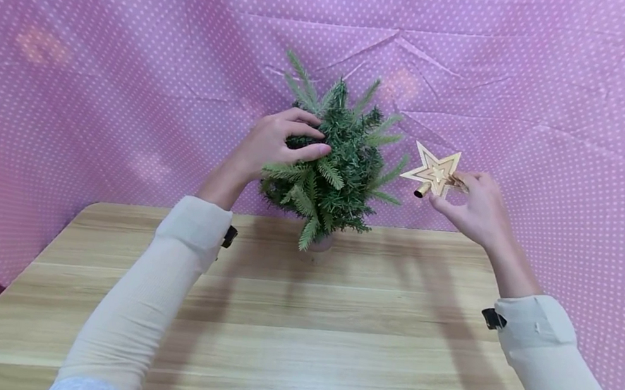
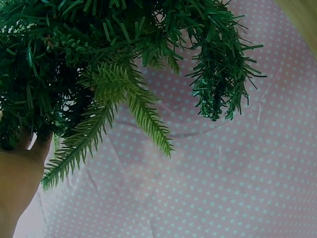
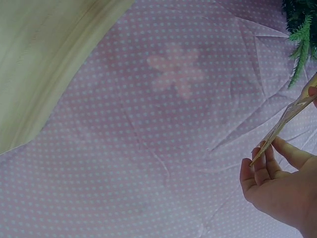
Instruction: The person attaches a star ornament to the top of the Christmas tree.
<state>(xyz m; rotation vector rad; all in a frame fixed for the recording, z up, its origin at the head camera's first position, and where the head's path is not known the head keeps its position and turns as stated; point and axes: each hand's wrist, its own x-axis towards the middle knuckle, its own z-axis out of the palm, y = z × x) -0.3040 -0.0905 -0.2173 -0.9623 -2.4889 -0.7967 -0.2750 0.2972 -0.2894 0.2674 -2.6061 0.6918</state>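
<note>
A small artificial Christmas tree [image 1: 350,161] stands near the back edge of the table, green, with lighter sprigs sticking out. My left hand [image 1: 286,138] is at its upper left side, fingers among the branches; in the left wrist view the needles hide the fingertips, so their grip cannot be made out. To the right of the tree, in the air, my right hand [image 1: 479,206] pinches a gold star tree topper [image 1: 435,171] by its right side. The star has a short tube at its base. Seen in the right wrist view, the star [image 3: 285,121] is edge-on between thumb and fingers.
The wooden table [image 1: 296,346] spreads out below both arms. Behind it hangs a pink dotted cloth [image 1: 187,80], close to the tree. A pale pot base [image 1: 321,244] shows under the branches. Black clips [image 1: 494,319] sit at both sleeve cuffs.
</note>
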